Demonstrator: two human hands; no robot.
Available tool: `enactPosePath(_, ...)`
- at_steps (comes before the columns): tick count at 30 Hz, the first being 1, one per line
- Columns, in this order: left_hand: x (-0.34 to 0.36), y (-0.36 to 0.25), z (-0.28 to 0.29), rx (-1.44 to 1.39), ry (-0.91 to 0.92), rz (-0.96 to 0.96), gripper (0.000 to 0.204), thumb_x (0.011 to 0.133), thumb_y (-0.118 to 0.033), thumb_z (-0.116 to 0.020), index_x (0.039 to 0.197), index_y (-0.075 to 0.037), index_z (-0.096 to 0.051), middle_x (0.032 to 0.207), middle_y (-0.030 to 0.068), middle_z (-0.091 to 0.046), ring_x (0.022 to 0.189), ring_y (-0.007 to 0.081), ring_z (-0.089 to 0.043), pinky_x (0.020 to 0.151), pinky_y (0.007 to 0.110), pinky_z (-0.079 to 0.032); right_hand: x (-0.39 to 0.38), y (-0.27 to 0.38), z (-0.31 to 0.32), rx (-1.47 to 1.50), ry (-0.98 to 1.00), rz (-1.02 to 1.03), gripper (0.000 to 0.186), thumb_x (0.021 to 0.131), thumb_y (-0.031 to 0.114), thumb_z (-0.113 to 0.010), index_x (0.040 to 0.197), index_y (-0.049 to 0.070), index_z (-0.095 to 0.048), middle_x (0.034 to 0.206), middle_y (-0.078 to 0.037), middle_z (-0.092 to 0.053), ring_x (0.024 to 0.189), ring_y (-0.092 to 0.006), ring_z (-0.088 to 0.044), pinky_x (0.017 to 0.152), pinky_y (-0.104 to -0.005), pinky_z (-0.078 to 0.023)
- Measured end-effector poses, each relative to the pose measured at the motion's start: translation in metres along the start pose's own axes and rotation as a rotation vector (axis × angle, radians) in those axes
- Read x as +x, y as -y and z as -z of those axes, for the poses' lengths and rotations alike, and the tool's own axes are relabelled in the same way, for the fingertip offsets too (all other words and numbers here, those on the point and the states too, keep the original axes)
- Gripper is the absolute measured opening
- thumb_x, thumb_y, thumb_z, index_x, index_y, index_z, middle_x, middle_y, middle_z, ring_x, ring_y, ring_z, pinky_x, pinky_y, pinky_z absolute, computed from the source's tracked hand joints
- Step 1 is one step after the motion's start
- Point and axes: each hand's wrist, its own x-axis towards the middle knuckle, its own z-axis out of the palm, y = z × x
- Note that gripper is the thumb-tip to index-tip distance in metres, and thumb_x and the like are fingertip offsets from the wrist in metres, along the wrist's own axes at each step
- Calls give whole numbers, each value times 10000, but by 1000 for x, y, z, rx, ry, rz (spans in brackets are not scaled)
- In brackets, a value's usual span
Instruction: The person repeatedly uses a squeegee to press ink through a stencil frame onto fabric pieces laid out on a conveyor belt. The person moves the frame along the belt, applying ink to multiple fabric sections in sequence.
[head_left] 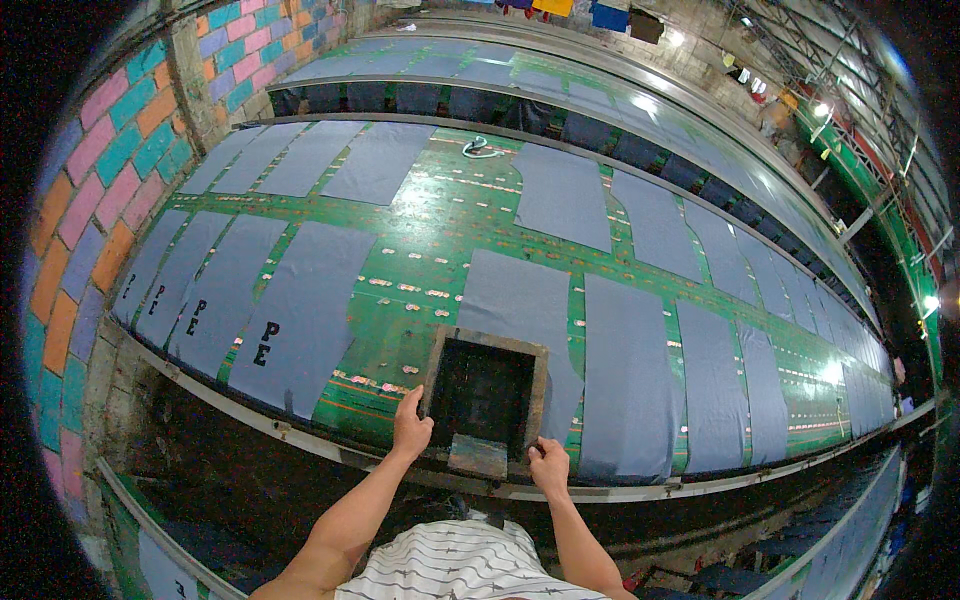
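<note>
A rectangular screen-printing frame [539, 395] with a dark mesh lies at the near edge of the long green table, partly over a grey-blue fabric panel [515, 300]. My left hand [411, 428] grips its left side near the lower corner. My right hand [549, 466] is closed on the lower right corner. A worn, flat squeegee-like block [478, 455] rests inside the frame at its near end. To the left lies a fabric panel [300, 300] with black printed marks. The mesh hides whatever fabric is beneath it.
More grey-blue panels [630, 370] lie in two rows along the table [410, 260]. A light looped cord or strip [482, 149] sits on the far side. Another long table [640, 100] runs behind. A painted brick wall [120, 150] stands at the left.
</note>
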Motion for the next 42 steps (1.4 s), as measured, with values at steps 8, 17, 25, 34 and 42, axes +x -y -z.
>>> enactPosePath(8,1,1,1,-14,27,30,694,768,28,-610,1448,-8,-473,1471,216,-481,1397,382,-417,1157,453,-352,0,-1,-3,-18,-2,5,364,900,151,-689,1210,-36,-667,1072,-198,-684,987,-364,-666,887,-418,-522)
enactPosePath(17,1,12,-9,31,-72,-48,692,701,47,-621,1384,29,-511,1346,219,-567,1281,372,-532,1108,403,-397,2,-12,-7,-35,-81,89,363,864,186,-721,1168,-5,-668,1069,-212,-658,995,-412,-633,886,-467,-508)
enactPosePath(25,5,1,2,56,103,63,700,808,20,-592,1485,-4,-415,1504,225,-431,1430,395,-357,1185,475,-306,-39,89,21,-70,65,672,435,807,202,-767,1182,14,-650,1171,-174,-638,1108,-375,-594,930,-479,-480)
enactPosePath(34,3,-7,6,63,111,63,726,801,10,-593,1498,0,-388,1515,221,-416,1449,395,-326,1202,468,-275,-27,100,-9,-341,76,671,500,675,41,-705,1173,38,-650,1149,-126,-659,1097,-315,-603,945,-459,-474)
enactPosePath(42,2,8,-3,106,-16,-40,732,715,34,-625,1430,8,-470,1401,233,-521,1339,392,-465,1156,435,-349,-13,120,-5,-299,-26,334,239,846,132,-669,1051,11,-648,1062,-167,-670,947,-362,-650,788,-479,-538)
